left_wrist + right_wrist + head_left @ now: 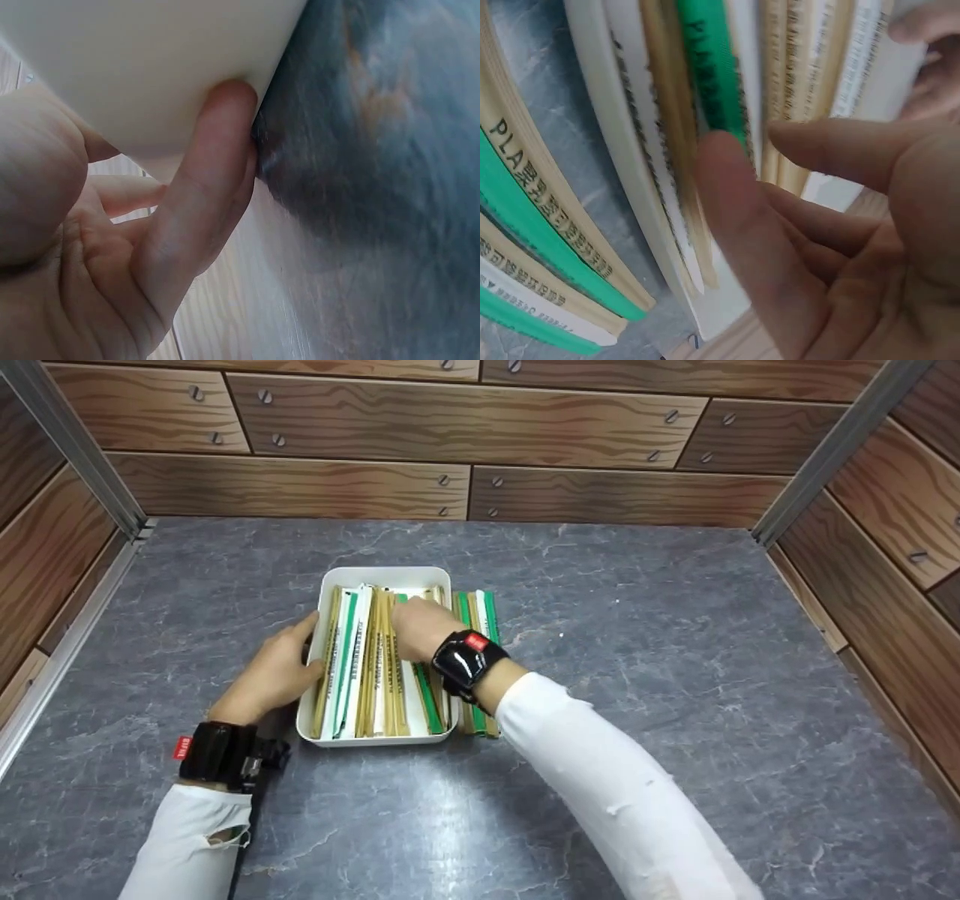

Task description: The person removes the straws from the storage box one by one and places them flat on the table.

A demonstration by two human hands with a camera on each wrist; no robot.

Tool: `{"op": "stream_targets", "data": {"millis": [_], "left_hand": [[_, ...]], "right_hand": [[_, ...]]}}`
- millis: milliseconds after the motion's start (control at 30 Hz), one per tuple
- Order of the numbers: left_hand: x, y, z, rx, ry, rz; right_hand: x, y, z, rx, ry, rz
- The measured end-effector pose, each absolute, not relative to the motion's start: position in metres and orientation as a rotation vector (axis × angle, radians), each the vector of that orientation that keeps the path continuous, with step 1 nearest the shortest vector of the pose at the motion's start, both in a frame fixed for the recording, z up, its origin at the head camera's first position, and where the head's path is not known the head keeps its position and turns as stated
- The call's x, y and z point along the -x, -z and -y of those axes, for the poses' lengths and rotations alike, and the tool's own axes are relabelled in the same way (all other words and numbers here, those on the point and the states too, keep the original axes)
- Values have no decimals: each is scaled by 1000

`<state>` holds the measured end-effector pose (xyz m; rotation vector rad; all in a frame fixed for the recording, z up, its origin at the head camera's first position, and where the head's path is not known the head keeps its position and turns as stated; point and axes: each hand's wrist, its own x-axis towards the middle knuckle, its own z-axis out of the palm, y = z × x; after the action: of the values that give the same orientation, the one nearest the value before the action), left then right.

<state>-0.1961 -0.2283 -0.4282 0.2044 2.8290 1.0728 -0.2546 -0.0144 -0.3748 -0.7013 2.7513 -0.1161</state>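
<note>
A white rectangular box (379, 740) holds many long, slim wrapped straws (349, 660) in green, white and gold-brown, standing in a lengthwise row. My left hand (274, 667) lies along the box's left side; in the left wrist view its fingertips (231, 94) press the outer wall near the bottom edge. My right hand (421, 628) reaches down into the box, toward its right half. In the right wrist view, the forefinger's tip touches a green wrapped straw (709, 67). The thumb is a little apart from it, beside gold-brown straws.
A small group of green, white and gold-brown wrapped straws (480, 720) lies on the table just right of the box, partly under my right wrist. The grey marbled table (660, 660) is bounded by wood-patterned walls (465, 424) at the back and both sides.
</note>
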Motion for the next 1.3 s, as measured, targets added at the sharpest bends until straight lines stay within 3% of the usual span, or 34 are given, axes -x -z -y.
{"op": "stream_targets", "data": {"millis": [867,1300], "left_hand": [[195,428,225,-239,-1081,-2830],[195,427,227,-209,-1059,-2812]], "right_hand": [[256,391,23,626,229,-2780],[250,371,-3,613,813,-2733]]}}
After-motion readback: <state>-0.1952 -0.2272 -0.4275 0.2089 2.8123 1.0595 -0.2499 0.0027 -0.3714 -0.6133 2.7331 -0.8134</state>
